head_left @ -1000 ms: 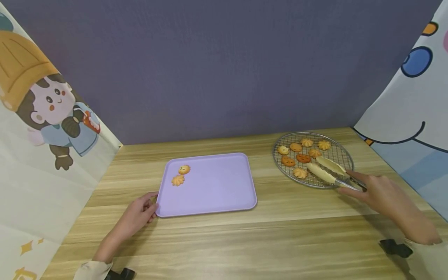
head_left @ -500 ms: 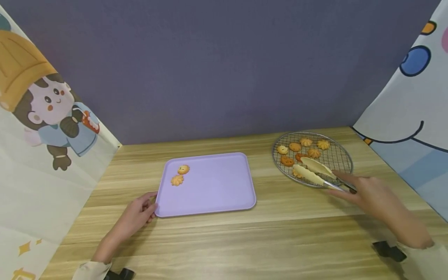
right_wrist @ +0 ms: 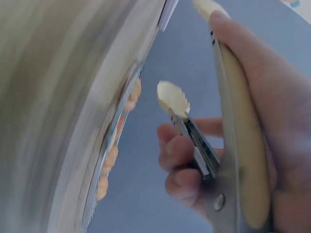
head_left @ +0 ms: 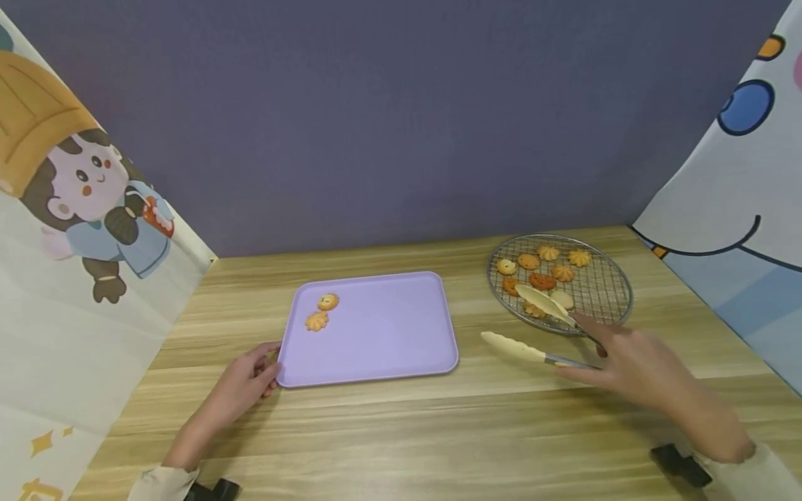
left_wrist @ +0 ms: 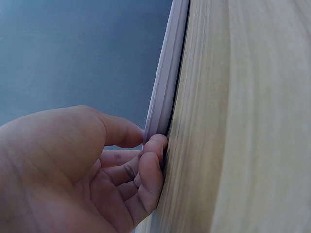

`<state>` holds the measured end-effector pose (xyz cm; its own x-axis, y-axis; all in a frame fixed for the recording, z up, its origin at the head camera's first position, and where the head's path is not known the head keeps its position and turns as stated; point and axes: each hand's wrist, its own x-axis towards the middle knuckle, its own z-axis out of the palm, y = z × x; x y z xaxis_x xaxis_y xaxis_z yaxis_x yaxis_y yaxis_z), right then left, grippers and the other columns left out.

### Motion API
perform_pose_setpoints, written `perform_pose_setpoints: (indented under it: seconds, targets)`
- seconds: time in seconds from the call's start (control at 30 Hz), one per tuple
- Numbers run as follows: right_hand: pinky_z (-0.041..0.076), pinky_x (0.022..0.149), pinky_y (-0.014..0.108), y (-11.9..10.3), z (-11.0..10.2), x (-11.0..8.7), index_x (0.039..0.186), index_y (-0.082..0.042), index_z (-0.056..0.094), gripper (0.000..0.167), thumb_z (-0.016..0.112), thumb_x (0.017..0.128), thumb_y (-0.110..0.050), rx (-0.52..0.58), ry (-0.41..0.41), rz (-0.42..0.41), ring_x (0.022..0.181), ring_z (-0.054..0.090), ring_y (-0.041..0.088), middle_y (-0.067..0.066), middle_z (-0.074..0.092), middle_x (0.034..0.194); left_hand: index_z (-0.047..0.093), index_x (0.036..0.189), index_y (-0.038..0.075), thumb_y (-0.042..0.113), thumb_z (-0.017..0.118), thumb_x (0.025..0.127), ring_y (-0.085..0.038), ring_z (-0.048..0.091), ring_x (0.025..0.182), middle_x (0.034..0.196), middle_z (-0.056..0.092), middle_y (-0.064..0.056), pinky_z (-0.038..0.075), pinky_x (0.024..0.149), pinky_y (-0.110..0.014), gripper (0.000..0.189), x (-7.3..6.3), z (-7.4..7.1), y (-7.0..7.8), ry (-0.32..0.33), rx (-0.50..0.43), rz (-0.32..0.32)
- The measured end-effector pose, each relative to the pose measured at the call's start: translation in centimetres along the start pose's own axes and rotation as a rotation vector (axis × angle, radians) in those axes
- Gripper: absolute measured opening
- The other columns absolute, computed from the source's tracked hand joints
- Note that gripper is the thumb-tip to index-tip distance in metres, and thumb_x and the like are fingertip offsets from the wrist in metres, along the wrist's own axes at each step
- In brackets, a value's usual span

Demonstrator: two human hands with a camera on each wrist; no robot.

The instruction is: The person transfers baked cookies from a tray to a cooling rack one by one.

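Note:
At the front left corner of the lilac tray (head_left: 376,334), my left hand (head_left: 241,383) pinches the rim between thumb and curled fingers, which the left wrist view shows up close. Two cookies (head_left: 322,312) lie near the tray's left side. My right hand (head_left: 639,369) holds metal tongs (head_left: 539,304) with cream tips, their arms spread wide and nothing between them. One tip is over the round wire rack (head_left: 604,285); the other is above the table in front of it. Several cookies (head_left: 541,281) rest on the rack, and the upper tip partly covers some of them.
The wood-grain table (head_left: 401,431) runs to a dark grey-blue wall (head_left: 401,125) at the back. A printed panel (head_left: 113,209) with a cartoon chef stands on the left, another printed panel (head_left: 739,188) on the right. Bare wood separates tray and rack.
My right hand has moved left and toward me with the tongs, and their arms have spread much wider. A pale round cookie on the rack now shows. My left hand stays on the tray.

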<state>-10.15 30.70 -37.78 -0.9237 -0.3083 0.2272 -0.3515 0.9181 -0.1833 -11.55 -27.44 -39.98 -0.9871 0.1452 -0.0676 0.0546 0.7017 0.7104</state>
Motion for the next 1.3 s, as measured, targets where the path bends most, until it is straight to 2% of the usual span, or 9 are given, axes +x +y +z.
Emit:
perform_pose_setpoints:
  seconds: [0.2,0.33,0.43,0.63,0.8,0.9,1.0,1.13,1.3]
  targets:
    - [0.044,0.047,0.032,-1.3,0.6,0.1,0.141,-0.001,0.052,0.1,0.076,0.072,-0.069,-0.013,-0.039,-0.011,0.058,0.05,0.01,-0.001,0.062,0.081,0.044,0.142,-0.009,0.003,0.054,0.1,-0.014,0.056,0.059,0.073,0.058,-0.006,0.049,0.048,-0.025,0.045,-0.1,0.0,0.0,-0.004,-0.006,-0.004]
    - [0.049,0.05,0.036,-2.1,1.1,0.5,0.143,-0.004,0.051,0.102,0.076,0.07,-0.071,0.017,-0.015,-0.037,0.061,0.056,0.012,0.005,0.068,0.09,0.043,0.142,-0.01,0.004,0.054,0.101,-0.014,0.056,0.06,0.074,0.058,-0.006,0.048,0.048,-0.025,0.045,-0.1,-0.2,0.1,-0.007,-0.004,-0.004]
    - [0.051,0.052,0.037,-2.9,1.7,1.1,0.144,-0.007,0.05,0.1,0.076,0.07,-0.07,0.04,0.038,-0.089,0.064,0.061,0.015,0.009,0.07,0.097,0.043,0.143,-0.01,0.004,0.053,0.101,-0.014,0.055,0.06,0.074,0.058,-0.006,0.047,0.047,-0.025,0.045,-0.1,-0.3,0.1,-0.002,0.001,-0.008]
    - [0.058,0.065,0.05,-4.7,2.5,2.3,0.151,-0.011,0.041,0.097,0.074,0.078,-0.065,0.031,0.11,-0.238,0.089,0.069,0.036,0.022,0.066,0.118,0.043,0.142,-0.01,0.005,0.053,0.101,-0.015,0.055,0.06,0.074,0.058,-0.006,0.048,0.048,-0.025,0.045,-0.1,-0.3,0.1,-0.012,-0.005,-0.008]
    - [0.058,0.064,0.041,-6.7,2.6,3.5,0.16,-0.018,0.018,0.11,0.07,0.078,-0.068,0.088,0.059,-0.284,0.077,0.068,0.022,0.022,0.06,0.132,0.043,0.142,-0.01,0.006,0.054,0.101,-0.015,0.056,0.06,0.074,0.058,-0.006,0.048,0.048,-0.025,0.045,-0.1,-0.1,0.2,-0.011,-0.003,0.0]
    - [0.056,0.061,0.034,-7.9,3.0,4.7,0.161,-0.015,0.012,0.114,0.068,0.079,-0.071,0.105,0.036,-0.317,0.067,0.063,0.013,0.021,0.059,0.134,0.044,0.142,-0.009,0.005,0.053,0.101,-0.015,0.056,0.06,0.074,0.058,-0.006,0.047,0.048,-0.025,0.044,-0.1,0.1,0.1,-0.006,-0.006,-0.004]
    - [0.057,0.062,0.032,-9.2,3.7,6.2,0.158,-0.008,0.02,0.112,0.067,0.079,-0.071,0.091,0.048,-0.373,0.072,0.066,0.015,0.021,0.063,0.129,0.044,0.142,-0.008,0.004,0.054,0.101,-0.015,0.056,0.06,0.073,0.058,-0.006,0.047,0.048,-0.024,0.044,0.0,0.2,0.0,-0.009,-0.01,-0.009]
    - [0.055,0.062,0.03,-11.3,4.6,8.3,0.156,-0.004,0.025,0.111,0.065,0.08,-0.073,0.09,0.012,-0.413,0.078,0.065,0.014,0.013,0.07,0.11,0.044,0.142,-0.009,0.005,0.054,0.101,-0.015,0.056,0.06,0.074,0.058,-0.006,0.047,0.047,-0.025,0.045,0.0,0.3,0.0,-0.012,-0.017,-0.017]
    - [0.053,0.061,0.028,-13.8,5.5,10.9,0.151,-0.001,0.037,0.106,0.059,0.081,-0.077,0.065,-0.086,-0.411,0.074,0.06,0.01,0.01,0.069,0.108,0.043,0.143,-0.008,0.005,0.054,0.101,-0.014,0.055,0.06,0.074,0.058,-0.006,0.047,0.047,-0.025,0.045,0.0,0.0,0.1,-0.011,-0.007,-0.015]
